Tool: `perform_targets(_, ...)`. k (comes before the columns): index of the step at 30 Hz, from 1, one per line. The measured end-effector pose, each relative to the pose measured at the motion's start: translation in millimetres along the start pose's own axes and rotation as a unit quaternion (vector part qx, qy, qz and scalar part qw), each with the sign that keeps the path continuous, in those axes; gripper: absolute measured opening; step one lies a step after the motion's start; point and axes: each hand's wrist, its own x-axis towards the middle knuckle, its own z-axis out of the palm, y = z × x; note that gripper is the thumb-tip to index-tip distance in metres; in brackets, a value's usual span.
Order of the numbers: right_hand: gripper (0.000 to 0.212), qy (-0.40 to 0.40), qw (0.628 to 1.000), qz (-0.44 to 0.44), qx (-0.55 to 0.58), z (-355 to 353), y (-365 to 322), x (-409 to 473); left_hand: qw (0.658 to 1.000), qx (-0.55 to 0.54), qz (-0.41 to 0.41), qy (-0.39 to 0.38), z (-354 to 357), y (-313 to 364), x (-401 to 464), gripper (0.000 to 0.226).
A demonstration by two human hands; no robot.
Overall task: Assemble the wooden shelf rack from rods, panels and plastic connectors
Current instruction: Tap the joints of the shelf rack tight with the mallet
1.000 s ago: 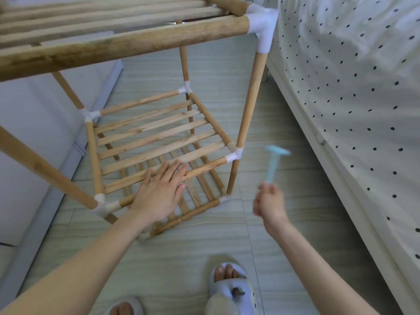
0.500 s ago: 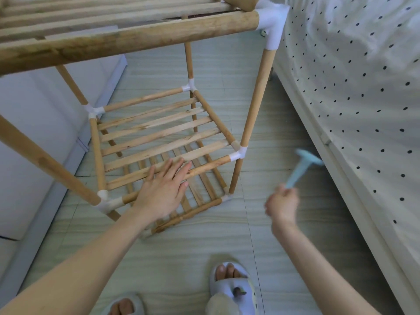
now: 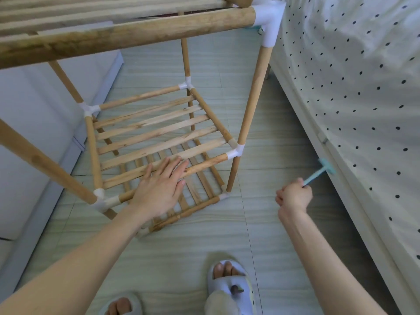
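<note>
The right hand (image 3: pixel 294 196), fingers curled round a small blue mallet (image 3: pixel 322 170), has swung it out right toward the bed (image 3: pixel 354 87), likely winding up for a tap. The left hand (image 3: pixel 162 187) stays flat, fingers straight, on the shelf rack (image 3: pixel 159 135) middle tier's near rod. The mallet head is blurred; the rack's top is cut off.

One head-worn wide-angle view looks steeply down from close above the rack (image 3: pixel 159 142) at frame centre, forearms entering from the bottom edge; the edges look somewhat bent.
</note>
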Motion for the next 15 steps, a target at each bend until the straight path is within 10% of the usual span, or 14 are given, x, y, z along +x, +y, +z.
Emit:
perform_targets(4,0.022,-0.206,0.97,-0.003,-0.132,5.8,20.0,-22.5,1.0,0.001,0.001,-0.001,0.5,-0.6,-1.3,0.055)
perform_targets(8,0.022,-0.028,0.999,0.001,-0.018,3.1,-1.4,-14.5,1.0,0.002,0.002,-0.008,0.4,-0.7,0.4,0.055)
perform_targets(15,0.027,-0.219,0.97,0.022,-0.103,10.5,19.4,-55.0,0.999,-0.008,0.006,-0.037,-3.6,-2.0,1.1,0.058)
